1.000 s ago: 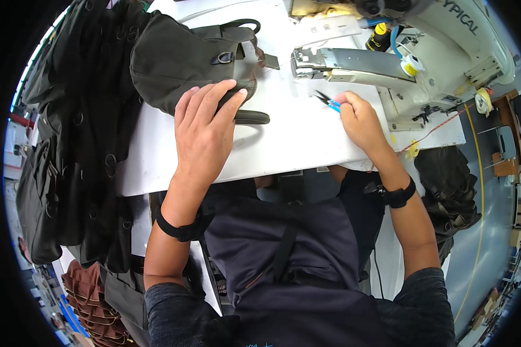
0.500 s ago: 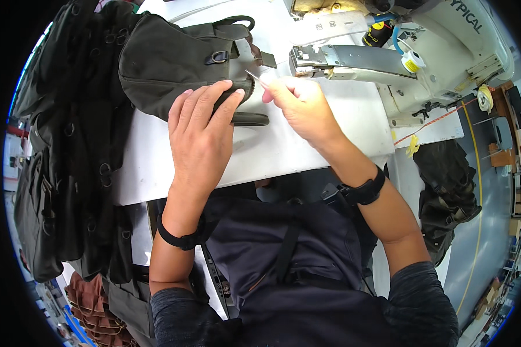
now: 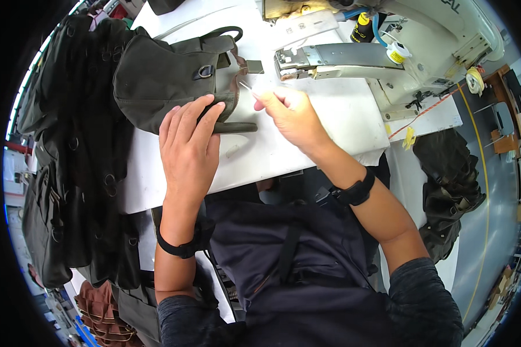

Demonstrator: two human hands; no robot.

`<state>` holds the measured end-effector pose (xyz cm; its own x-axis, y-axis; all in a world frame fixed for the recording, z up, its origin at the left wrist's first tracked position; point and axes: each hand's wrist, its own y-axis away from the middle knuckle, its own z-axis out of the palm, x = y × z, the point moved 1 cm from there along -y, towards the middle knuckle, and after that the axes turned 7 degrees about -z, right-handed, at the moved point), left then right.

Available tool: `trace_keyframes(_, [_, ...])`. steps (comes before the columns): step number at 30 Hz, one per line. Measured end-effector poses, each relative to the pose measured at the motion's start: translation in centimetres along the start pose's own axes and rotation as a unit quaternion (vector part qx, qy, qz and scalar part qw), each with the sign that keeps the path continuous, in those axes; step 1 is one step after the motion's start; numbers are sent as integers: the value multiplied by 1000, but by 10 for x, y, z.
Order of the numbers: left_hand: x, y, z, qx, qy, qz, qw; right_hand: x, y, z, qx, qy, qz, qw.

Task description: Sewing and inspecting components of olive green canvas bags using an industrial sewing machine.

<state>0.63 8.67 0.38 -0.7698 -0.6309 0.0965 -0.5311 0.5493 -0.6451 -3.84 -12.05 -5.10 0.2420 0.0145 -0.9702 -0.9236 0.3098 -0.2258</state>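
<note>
— Where is the olive bag [image 3: 162,81], and which way does it point?
— It lies before me on the white table [image 3: 330,115], a little to the left. Its long axis goes left to right: rounded end at left, open zippered end toward the sewing machine [image 3: 434,75].
— What do you hold?
— My left hand [image 3: 188,139] lies on the bag's near side, fingers extended. My right hand [image 3: 292,115] pinches what seem to be thread snips [image 3: 246,85]; their handle is hidden.
— Any writing?
— Dark letters [image 3: 448,6] on the machine, cut off above, and a yellow label [image 3: 396,57] on a small white bottle [image 3: 398,50].
</note>
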Motion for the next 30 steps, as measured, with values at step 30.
trace_keyframes(30, [-65, 29, -93, -44, -35, -63, 996, 12, 36, -121, 56, 449, -161, 877])
